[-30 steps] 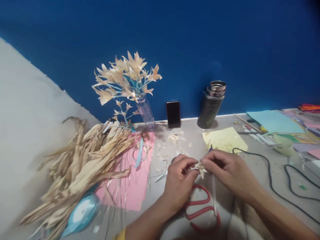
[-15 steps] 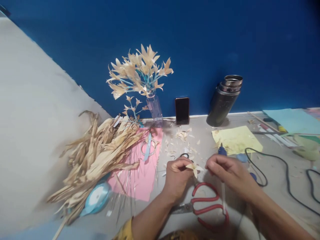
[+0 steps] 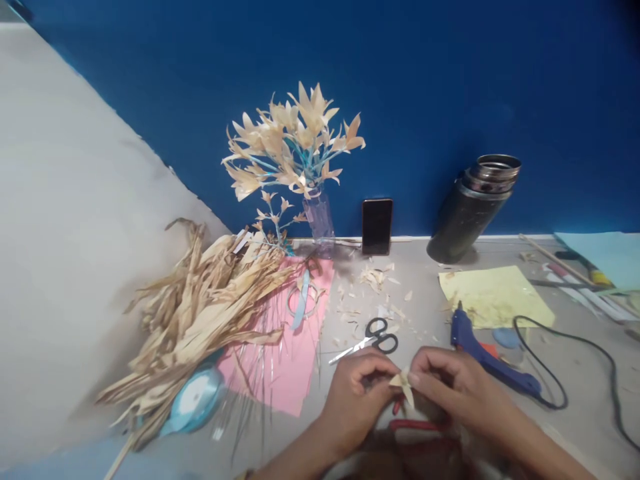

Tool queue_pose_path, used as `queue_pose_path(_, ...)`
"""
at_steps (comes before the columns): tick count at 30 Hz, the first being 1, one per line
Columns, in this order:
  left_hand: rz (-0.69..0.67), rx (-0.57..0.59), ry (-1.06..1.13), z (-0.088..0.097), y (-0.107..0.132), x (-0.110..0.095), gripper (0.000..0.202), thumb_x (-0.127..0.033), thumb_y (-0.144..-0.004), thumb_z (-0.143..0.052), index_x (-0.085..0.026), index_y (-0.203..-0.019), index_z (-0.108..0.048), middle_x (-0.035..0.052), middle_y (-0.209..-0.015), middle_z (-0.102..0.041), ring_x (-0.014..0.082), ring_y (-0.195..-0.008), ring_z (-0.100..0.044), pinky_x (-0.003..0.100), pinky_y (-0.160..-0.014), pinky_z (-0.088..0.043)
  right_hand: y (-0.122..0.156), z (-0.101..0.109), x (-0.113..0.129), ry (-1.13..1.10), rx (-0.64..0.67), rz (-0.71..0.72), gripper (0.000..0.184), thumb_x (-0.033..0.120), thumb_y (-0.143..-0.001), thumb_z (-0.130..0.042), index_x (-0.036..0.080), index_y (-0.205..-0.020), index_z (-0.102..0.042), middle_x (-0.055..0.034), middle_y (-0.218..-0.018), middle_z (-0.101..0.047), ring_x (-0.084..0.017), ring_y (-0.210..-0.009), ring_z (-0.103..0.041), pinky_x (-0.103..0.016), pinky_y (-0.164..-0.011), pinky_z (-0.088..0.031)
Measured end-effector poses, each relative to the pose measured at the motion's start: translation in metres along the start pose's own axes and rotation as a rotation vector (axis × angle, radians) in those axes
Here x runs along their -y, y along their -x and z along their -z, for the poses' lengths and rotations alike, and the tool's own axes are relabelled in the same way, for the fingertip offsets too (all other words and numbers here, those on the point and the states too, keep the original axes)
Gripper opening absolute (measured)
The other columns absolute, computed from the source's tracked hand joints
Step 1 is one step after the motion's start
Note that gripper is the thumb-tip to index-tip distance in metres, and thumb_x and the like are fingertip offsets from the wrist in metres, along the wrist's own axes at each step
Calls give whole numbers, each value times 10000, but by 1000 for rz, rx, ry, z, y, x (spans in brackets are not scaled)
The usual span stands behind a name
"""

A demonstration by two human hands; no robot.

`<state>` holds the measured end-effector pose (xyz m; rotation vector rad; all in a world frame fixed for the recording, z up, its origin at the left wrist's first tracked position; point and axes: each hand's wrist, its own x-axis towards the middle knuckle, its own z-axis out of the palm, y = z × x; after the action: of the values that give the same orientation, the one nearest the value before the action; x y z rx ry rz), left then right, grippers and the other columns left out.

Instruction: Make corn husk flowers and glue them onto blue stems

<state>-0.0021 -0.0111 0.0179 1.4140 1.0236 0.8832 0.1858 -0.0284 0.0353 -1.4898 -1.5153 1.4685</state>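
Note:
A small pale flower of dried husk [image 3: 403, 383] is pinched between the fingertips of my left hand [image 3: 354, 395]. My right hand [image 3: 454, 381] has its thumb and bent fingers closed on the flower's petals from the other side. Below them, partly hidden by both hands, lie the red handles of a large pair of scissors [image 3: 415, 425]. Just beyond my left hand rests a smaller pair of scissors with black handles [image 3: 382, 336]. Right of my right hand lies a blue glue gun [image 3: 493, 363] with a dark cord.
A pile of dried corn husks [image 3: 200, 300] overlaps pink paper [image 3: 295, 373] bearing thin wires, beside a blue ribbon roll [image 3: 197, 400]. Behind stand a vase [image 3: 320, 220] of husk flowers, a phone [image 3: 377, 227] and a dark flask [image 3: 470, 213]. Yellow paper [image 3: 505, 290] lies at right.
My right hand has come across to the flower and now touches it. Both hands sit lower, uncovering the black-handled scissors and the glue gun. The view has shifted slightly.

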Motion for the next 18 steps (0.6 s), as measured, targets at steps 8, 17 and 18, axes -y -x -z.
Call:
queue_pose_path(8,135,-50,70,22,18,6,129,-175,-778,-638,-169,-651,-654,8,-640,-597,142,-625,-551,244,-616,-428,-7,-2,-9,146,-19,49,340,462,-879,-505,196,-691,-605,-5,-629,-618,-162,-603,-535,-255,-566,-381)
queue_pose_path(17,186,-419,396,74,16,-7,252,-340,-720,-827,-172,-731,-640,-25,-613,-597,87,-509,-495,197,-499,-383,-38,-8,8,789,45,217,218,211,-951,-481,213,-860,-679,-44,-906,-721,-204,-831,-673,-286,-710,-422)
queue_pose_path(18,162,-452,442,77,15,-9,254,-336,-715,-836,-171,-747,-646,-23,-639,-609,83,-515,-502,197,-508,-394,-44,-14,18,889,83,252,218,194,-957,-481,209,-884,-686,-53,-925,-719,-207,-846,-678,-285,-711,-423)
